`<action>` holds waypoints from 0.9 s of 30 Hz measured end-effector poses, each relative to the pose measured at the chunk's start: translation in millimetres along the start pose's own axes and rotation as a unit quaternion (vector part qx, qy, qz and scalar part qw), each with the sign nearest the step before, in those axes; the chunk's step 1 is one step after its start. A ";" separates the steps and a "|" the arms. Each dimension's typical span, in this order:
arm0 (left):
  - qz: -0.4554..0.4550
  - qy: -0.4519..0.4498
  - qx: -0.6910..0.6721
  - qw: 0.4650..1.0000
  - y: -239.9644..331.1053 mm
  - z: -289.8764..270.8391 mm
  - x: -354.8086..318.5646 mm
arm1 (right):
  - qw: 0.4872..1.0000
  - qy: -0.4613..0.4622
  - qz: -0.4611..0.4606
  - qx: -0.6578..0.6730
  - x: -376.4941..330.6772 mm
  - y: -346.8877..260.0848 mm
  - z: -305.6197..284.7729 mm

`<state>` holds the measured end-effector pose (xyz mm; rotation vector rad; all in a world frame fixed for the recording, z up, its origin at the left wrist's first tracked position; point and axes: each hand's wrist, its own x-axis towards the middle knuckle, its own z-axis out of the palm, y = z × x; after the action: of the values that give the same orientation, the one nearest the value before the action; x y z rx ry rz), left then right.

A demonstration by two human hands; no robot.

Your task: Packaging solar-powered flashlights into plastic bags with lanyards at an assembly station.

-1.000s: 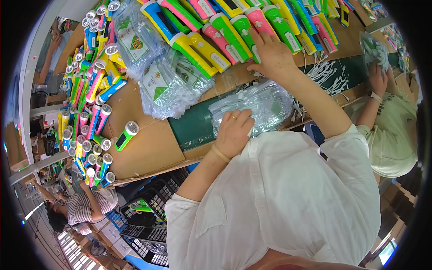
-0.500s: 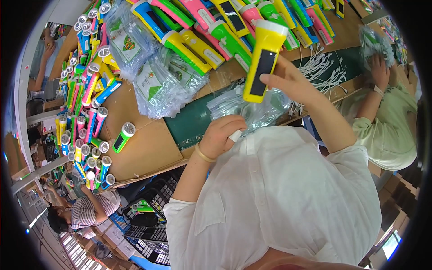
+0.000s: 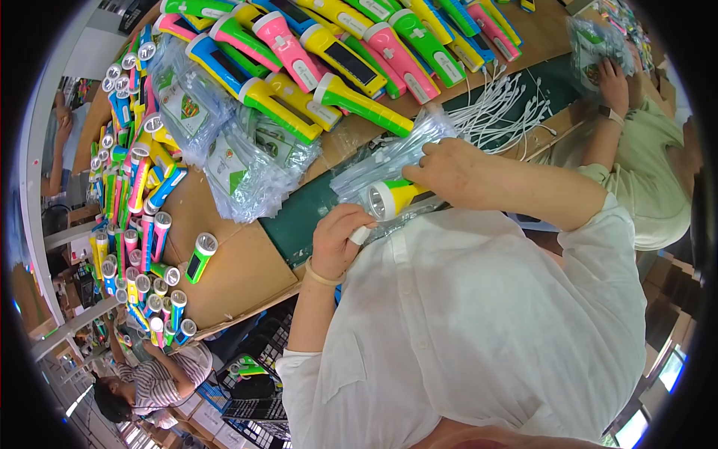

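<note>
Yellow-and-green flashlight: held in the head view above the clear plastic bags, close to the shirt front; lens pointed toward the left hand, long axis laid roughly left to right.
Right hand: closed over the flashlight from above, its rear part hidden.
Left hand: fingers curled, beside the lens end; a small white piece is seen at the thumb, but whether it is gripped or worn cannot be told.
Counts: one flashlight held; one loose green flashlight laid on the cardboard; both flashlight piles, top and left, too crowded to be counted; white cables tangled, likewise.
Surroundings: bags with printed cards heaped between the piles; green tabletop partly covered; another bag touched by a co-worker's hand at right.
</note>
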<state>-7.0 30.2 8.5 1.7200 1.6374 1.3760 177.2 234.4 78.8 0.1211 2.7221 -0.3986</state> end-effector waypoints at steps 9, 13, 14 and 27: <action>0.015 -0.031 0.024 0.999 -7.6 6.5 17.7 | 0.991 0.098 0.009 0.085 3.1 15.6 25.2; 0.020 -0.014 0.035 0.999 -13.3 9.5 9.0 | 0.960 0.207 0.187 -0.040 -26.7 104.3 42.0; 0.023 -0.017 0.032 0.999 -15.0 9.7 11.4 | 0.954 0.182 0.229 -0.068 -32.1 121.6 55.8; 0.011 -0.040 0.066 0.997 -12.3 3.6 -3.5 | 0.891 0.304 0.270 0.201 -93.0 117.5 -30.0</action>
<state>-9.8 31.1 -4.5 1.8486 1.7040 1.2166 268.4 352.7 110.8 1.2777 2.9527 -0.8572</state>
